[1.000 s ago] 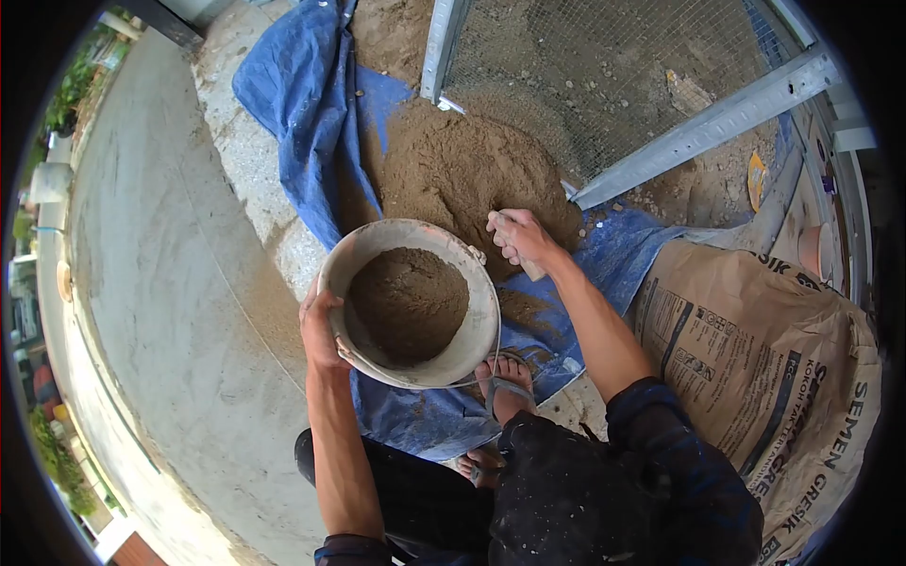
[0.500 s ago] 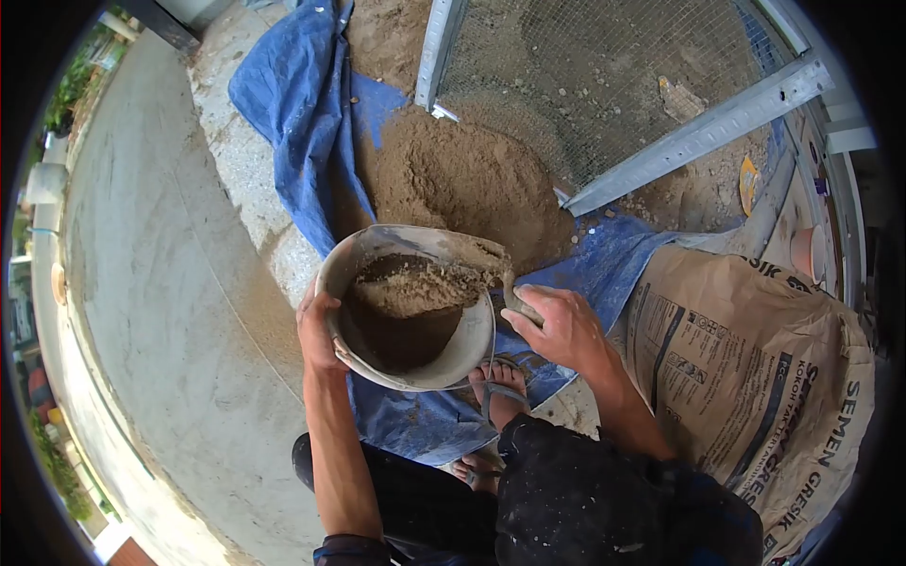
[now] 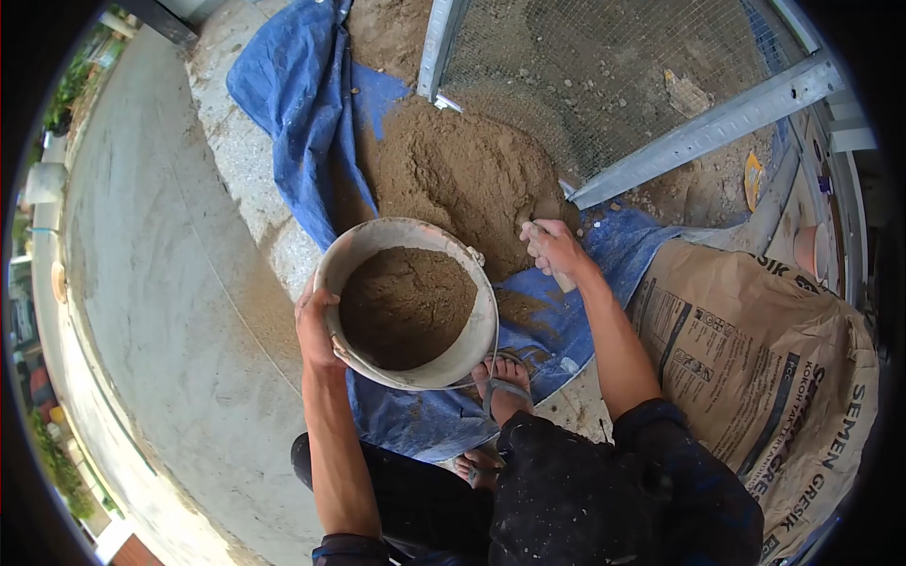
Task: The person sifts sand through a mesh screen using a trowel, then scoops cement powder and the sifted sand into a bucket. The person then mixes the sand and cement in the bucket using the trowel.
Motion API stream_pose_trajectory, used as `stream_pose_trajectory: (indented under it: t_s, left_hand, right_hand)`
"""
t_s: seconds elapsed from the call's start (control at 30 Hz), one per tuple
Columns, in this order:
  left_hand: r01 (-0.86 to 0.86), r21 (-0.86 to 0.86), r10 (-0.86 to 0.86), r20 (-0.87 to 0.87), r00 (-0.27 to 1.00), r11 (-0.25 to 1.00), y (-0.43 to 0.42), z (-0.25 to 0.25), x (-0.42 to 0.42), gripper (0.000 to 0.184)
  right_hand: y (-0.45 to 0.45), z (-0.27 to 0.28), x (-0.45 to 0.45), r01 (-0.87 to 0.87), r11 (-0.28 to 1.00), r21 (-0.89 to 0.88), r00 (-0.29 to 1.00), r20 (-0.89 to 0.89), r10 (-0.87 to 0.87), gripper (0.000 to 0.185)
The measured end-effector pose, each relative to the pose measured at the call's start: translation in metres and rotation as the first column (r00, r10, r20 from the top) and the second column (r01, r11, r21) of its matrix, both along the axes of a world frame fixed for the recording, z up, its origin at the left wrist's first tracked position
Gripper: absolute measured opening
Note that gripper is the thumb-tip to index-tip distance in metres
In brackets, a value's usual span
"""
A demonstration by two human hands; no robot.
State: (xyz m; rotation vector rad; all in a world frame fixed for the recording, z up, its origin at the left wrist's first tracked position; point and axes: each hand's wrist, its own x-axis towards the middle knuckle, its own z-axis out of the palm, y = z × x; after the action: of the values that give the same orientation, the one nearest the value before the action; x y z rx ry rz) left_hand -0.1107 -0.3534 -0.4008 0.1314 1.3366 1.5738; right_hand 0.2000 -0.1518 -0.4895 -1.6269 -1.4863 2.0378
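My left hand point(image 3: 317, 325) is closed on the left rim of a pale, dirt-smeared bucket point(image 3: 478, 335) with a wire handle. Brown sand point(image 3: 406, 307) lies inside it. To the bucket's right, my right hand point(image 3: 555, 250) grips the handle of a trowel point(image 3: 564, 281) at the lower right edge of the sand pile point(image 3: 462, 170). The trowel's blade is hidden, apparently in the sand.
A framed wire-mesh screen point(image 3: 604, 85) leans over the pile's far side. Blue tarp point(image 3: 302, 123) lies under and beside the sand. On the right stands a paper cement sack point(image 3: 746, 377). Smooth grey concrete point(image 3: 142, 236) stretches along the left. My sandalled feet point(image 3: 505, 382) are below the bucket.
My right hand has moved the trowel from over the bucket up and right to the pile. The sand the trowel carried is now in the bucket, which sits more level.
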Motion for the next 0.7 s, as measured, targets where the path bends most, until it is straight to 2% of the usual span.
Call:
stream_pose_trajectory:
  t_s: [0.1, 0.17, 0.3, 0.33, 0.37, 0.4, 0.47, 0.5, 0.57, 0.6, 0.63, 0.7]
  left_hand:
    - [0.004, 0.016, -0.004, 0.001, 1.0, 1.0, -0.001, -0.004, -0.002, 0.056]
    - [0.017, 0.022, -0.018, 0.01, 1.0, 1.0, -0.001, -0.006, -0.004, 0.056]
    - [-0.003, 0.004, 0.003, 0.002, 1.0, 1.0, -0.001, -0.002, -0.002, 0.055]
    - [-0.001, 0.015, 0.001, 0.017, 1.0, 1.0, -0.001, -0.005, -0.002, 0.055]
    - [0.001, 0.029, -0.002, 0.031, 1.0, 1.0, 0.0, -0.007, -0.003, 0.054]
    - [0.002, 0.031, -0.003, 0.034, 0.999, 1.0, 0.0, -0.008, -0.003, 0.054]
    - [0.049, 0.044, -0.049, -0.001, 0.999, 0.998, 0.0, -0.008, -0.003, 0.054]
    - [0.053, 0.044, -0.053, -0.003, 0.999, 0.998, 0.001, -0.008, -0.002, 0.054]
    - [0.001, 0.05, -0.003, 0.043, 0.999, 0.999, 0.001, -0.007, -0.002, 0.055]
    - [0.0, 0.046, -0.002, 0.038, 0.999, 0.999, 0.0, -0.006, -0.001, 0.055]
    - [0.0, 0.034, 0.0, 0.02, 1.0, 0.999, -0.001, -0.005, -0.001, 0.056]
    - [-0.005, 0.024, 0.005, -0.002, 1.0, 1.0, -0.002, -0.006, -0.003, 0.056]
  right_hand:
    - [0.012, -0.007, -0.021, 0.014, 0.997, -0.069, 0.994, -0.106, -0.021, 0.027]
    - [0.009, -0.002, -0.023, -0.004, 1.0, -0.025, 0.99, -0.144, 0.001, 0.026]
    - [-0.011, 0.04, -0.008, -0.091, 0.995, 0.036, 0.984, -0.152, 0.096, 0.031]
    - [-0.019, 0.052, -0.005, -0.19, 0.943, 0.272, 0.975, -0.059, 0.214, 0.03]
    - [-0.025, 0.065, -0.002, -0.294, 0.824, 0.484, 0.951, 0.06, 0.304, 0.03]
    - [-0.034, 0.08, -0.003, -0.295, 0.823, 0.485, 0.951, 0.063, 0.303, 0.03]
    - [-0.054, 0.107, -0.01, -0.505, 0.526, 0.684, 0.858, 0.332, 0.393, 0.034]
    - [-0.064, 0.114, -0.008, -0.502, 0.528, 0.685, 0.86, 0.33, 0.389, 0.034]
    - [-0.08, 0.12, -0.005, -0.37, 0.522, 0.768, 0.919, 0.22, 0.327, 0.034]
    - [-0.082, 0.119, 0.004, -0.398, 0.614, 0.682, 0.915, 0.248, 0.318, 0.036]
    - [-0.082, 0.113, 0.018, -0.396, 0.617, 0.681, 0.916, 0.242, 0.321, 0.036]
    - [-0.079, 0.092, 0.044, -0.322, 0.754, 0.572, 0.932, 0.333, 0.145, 0.036]
